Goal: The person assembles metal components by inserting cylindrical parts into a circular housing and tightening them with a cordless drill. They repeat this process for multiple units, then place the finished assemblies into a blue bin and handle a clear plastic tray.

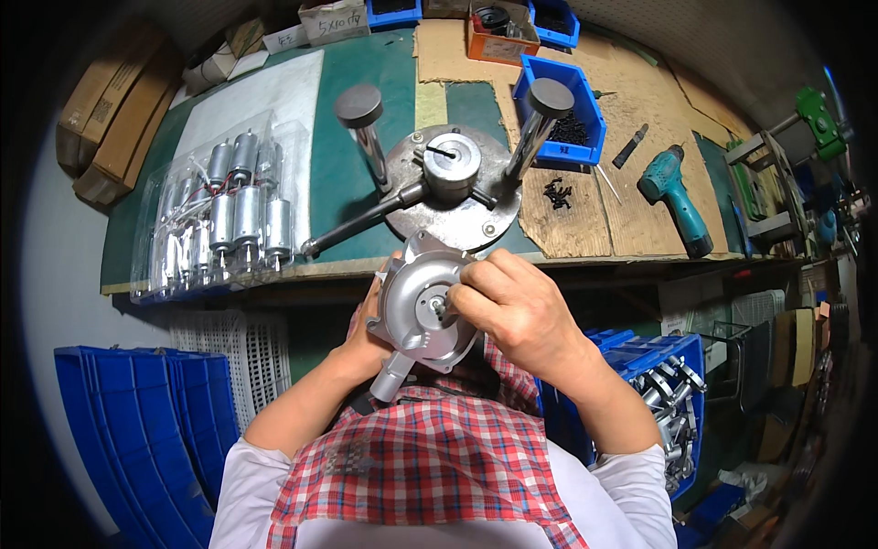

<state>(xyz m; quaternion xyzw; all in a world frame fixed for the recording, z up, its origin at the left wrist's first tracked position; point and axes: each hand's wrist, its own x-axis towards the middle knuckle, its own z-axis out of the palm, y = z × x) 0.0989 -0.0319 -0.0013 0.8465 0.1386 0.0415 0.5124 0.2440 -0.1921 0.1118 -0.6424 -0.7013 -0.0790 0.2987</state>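
Observation:
My left hand (pixel 365 337) grips a round, silver cast-metal housing (pixel 416 316) from its left side, in front of the bench edge. The housing has lugs around its rim and a short pipe sticking out at the lower left. My right hand (pixel 512 316) is closed, its fingertips pinched at the housing's centre hub. What those fingertips hold, if anything, is hidden. Just beyond stands a round steel fixture (pixel 453 174) with two knobbed posts and a long lever handle (pixel 352 229).
Small motors (pixel 245 218) fill a clear plastic tray on the left. To the right are a blue bin (pixel 576 101) of black screws, loose screws (pixel 558 193), a teal power drill (pixel 675 197) and a black-handled tool (pixel 631 146). Metal parts fill a blue crate (pixel 700 430) beside me.

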